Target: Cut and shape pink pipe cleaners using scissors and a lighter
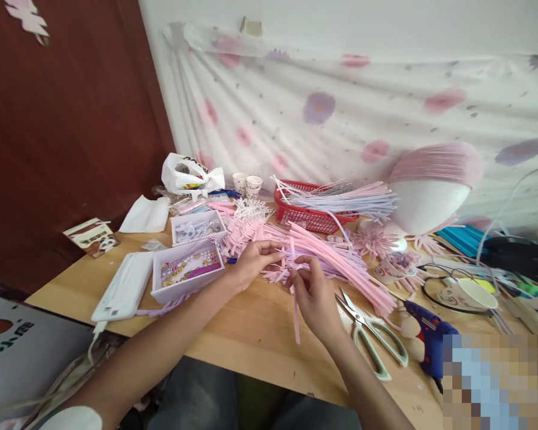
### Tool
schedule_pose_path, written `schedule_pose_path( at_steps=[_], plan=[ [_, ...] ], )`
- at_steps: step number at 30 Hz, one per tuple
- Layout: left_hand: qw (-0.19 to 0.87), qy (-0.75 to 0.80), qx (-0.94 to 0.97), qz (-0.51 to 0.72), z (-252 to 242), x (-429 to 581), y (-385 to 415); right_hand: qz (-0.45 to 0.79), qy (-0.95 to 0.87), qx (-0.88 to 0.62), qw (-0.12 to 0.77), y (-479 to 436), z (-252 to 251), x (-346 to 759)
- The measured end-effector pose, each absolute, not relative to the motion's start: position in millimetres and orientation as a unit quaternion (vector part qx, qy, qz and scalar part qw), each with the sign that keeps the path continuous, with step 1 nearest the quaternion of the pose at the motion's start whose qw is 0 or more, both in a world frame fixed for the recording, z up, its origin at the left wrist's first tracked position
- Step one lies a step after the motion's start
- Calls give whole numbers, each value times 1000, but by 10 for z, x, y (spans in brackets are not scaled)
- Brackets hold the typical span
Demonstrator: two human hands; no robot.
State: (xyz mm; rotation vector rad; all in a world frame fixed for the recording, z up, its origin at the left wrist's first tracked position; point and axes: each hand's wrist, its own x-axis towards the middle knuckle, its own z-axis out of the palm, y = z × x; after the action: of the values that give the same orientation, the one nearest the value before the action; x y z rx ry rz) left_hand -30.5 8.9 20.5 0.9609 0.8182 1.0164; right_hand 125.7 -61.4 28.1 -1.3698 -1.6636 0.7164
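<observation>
You are early in the work: your right hand (316, 298) pinches one pink pipe cleaner (295, 298) upright just in front of the pink pile (341, 263), your left hand (253, 260) nips a short piece beside it; most stems lie loose behind, scissors (372, 334) right of the pile
</observation>
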Motion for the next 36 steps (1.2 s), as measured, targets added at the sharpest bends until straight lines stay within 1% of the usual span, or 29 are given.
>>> schedule_pose_path(
  at_steps=[6,11,15,23,30,36],
  plan=[
    [692,357,414,471,172,-310,113,290,-687,-536,397,-625,107,1215],
    [678,346,440,475,164,-319,112,285,-692,-535,391,-641,140,1224],
    [671,340,447,484,193,-318,95,304,-689,-529,392,-642,167,1236],
    [652,359,457,487,212,-292,63,374,-628,-530,430,-610,76,1239],
    [650,359,456,491,186,-257,32,343,-593,-562,464,-616,116,1177],
    [639,360,448,511,164,-212,-4,357,-570,-556,487,-608,108,1169]
  ],
)
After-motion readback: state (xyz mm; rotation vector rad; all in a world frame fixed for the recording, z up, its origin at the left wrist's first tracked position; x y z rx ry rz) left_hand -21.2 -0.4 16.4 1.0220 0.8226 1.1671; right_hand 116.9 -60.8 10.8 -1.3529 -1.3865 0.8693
